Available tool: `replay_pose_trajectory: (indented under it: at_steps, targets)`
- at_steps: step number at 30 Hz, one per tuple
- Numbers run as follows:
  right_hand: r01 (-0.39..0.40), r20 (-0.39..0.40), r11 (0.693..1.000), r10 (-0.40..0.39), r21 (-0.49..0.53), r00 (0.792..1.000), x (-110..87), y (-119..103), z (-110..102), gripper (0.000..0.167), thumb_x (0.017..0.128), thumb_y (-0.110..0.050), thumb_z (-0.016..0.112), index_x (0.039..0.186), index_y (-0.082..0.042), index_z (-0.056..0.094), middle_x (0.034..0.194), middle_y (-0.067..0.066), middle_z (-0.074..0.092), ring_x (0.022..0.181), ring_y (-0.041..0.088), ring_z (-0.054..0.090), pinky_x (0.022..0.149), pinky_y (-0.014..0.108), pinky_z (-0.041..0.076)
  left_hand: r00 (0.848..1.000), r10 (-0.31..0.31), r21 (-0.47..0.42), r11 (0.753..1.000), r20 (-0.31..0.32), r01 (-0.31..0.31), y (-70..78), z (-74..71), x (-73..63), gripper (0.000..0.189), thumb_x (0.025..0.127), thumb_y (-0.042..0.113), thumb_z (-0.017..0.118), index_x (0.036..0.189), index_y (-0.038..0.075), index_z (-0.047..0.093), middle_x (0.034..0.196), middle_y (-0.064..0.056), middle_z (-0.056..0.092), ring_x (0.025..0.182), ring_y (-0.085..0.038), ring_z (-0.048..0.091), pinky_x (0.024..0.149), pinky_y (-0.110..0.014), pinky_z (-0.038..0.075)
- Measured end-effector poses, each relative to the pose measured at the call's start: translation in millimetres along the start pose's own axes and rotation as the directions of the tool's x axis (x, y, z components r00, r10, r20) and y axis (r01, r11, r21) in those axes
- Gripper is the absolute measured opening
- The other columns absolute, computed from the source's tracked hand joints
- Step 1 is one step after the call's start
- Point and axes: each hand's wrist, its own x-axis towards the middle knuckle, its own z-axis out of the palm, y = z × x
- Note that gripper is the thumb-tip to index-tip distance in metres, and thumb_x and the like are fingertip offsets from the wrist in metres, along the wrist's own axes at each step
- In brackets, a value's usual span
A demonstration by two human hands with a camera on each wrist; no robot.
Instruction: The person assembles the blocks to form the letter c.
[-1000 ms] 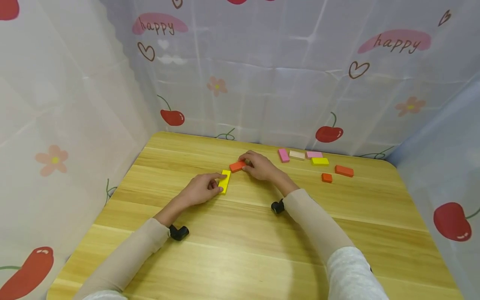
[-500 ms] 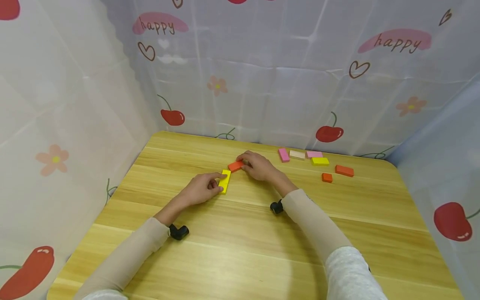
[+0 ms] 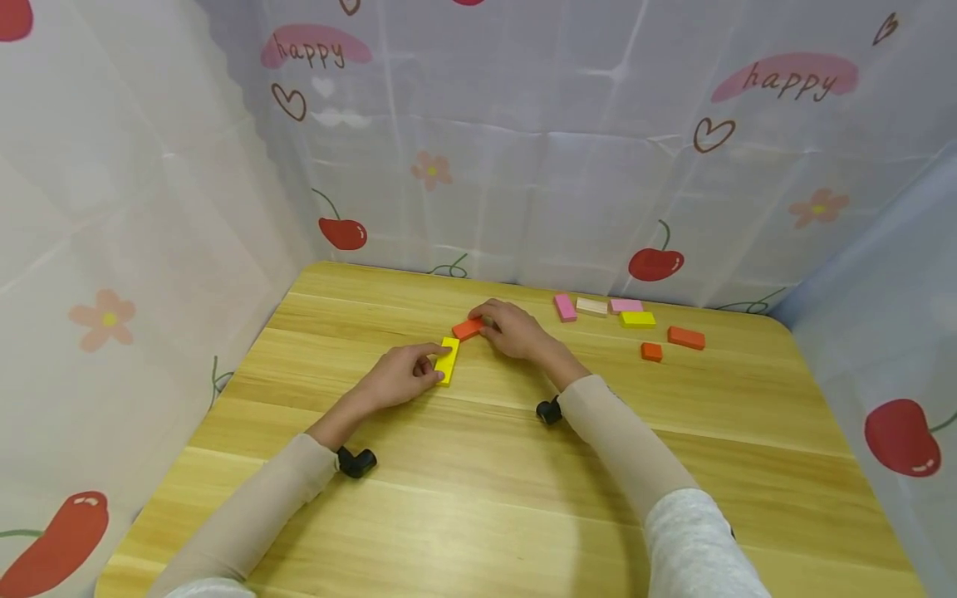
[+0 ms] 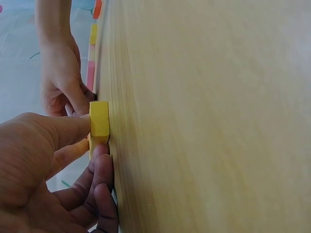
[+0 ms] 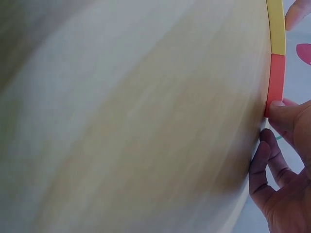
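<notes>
My left hand point(image 3: 396, 375) holds a flat yellow block point(image 3: 448, 363) on the table, its thumb and index finger at the block's two ends. Just past the block's far end lies an orange-red block point(image 3: 467, 330), turned at an angle to it. My right hand point(image 3: 517, 332) pinches the right end of that block between thumb and finger. In the right wrist view the orange-red block point(image 5: 276, 80) and the yellow block point(image 5: 277, 29) appear to meet end to end. The left wrist view gives the yellow block point(image 4: 99, 119) end-on, beside the left thumb.
To the right on the wooden table point(image 3: 478, 507) lie pink blocks point(image 3: 565, 308), a plain wood block point(image 3: 592, 307), another yellow block point(image 3: 638, 320), a longer orange block point(image 3: 686, 338) and a small orange block point(image 3: 652, 352). A printed curtain point(image 3: 538, 191) hangs behind the table.
My right hand has slid the orange-red block a little left, closer to the yellow block's far end. My left hand and the yellow block have stayed in place.
</notes>
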Motion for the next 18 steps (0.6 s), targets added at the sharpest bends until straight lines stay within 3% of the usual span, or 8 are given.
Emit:
replay_pose_trajectory:
  at_steps: [7, 14, 18]
  targets:
    - [-0.013, 0.010, 1.000, 0.013, 0.002, 1.000, -2.4, -2, -2, 0.039, 0.110, -0.015, 0.062, 0.149, -0.014, 0.063, 0.151, 0.011, 0.062, 0.131, 0.033, 0.063, 0.115, 0.052, 0.049, 1.000, -0.001, -0.005, 1.000, 0.003, 0.001, 0.7, -0.5, 0.0, 0.047, 0.104, 0.026, 0.073, 0.149, 0.018, 0.065, 0.098, 0.000, 0.074, 0.075, -0.012, 0.062, 0.067, -0.027, 0.050]
    - [-0.026, -0.032, 0.996, 0.029, 0.082, 0.999, -10.6, 5, -6, 0.047, 0.108, -0.019, 0.065, 0.154, -0.009, 0.057, 0.149, 0.014, 0.059, 0.106, 0.028, 0.064, 0.099, 0.047, 0.055, 1.000, -0.005, -0.009, 1.000, 0.006, 0.005, -0.4, -0.2, 0.2, 0.047, 0.104, 0.026, 0.073, 0.150, 0.018, 0.065, 0.097, 0.000, 0.074, 0.073, -0.013, 0.061, 0.065, -0.027, 0.050]
    - [-0.069, -0.069, 0.987, 0.079, 0.143, 0.995, -19.6, 15, -11, 0.051, 0.109, -0.028, 0.065, 0.154, -0.008, 0.055, 0.146, 0.014, 0.059, 0.108, 0.028, 0.066, 0.099, 0.047, 0.056, 1.000, 0.007, -0.002, 1.000, 0.002, -0.007, -1.5, -0.3, -0.3, 0.048, 0.104, 0.027, 0.073, 0.150, 0.019, 0.064, 0.097, 0.001, 0.074, 0.073, -0.012, 0.060, 0.066, -0.026, 0.049]
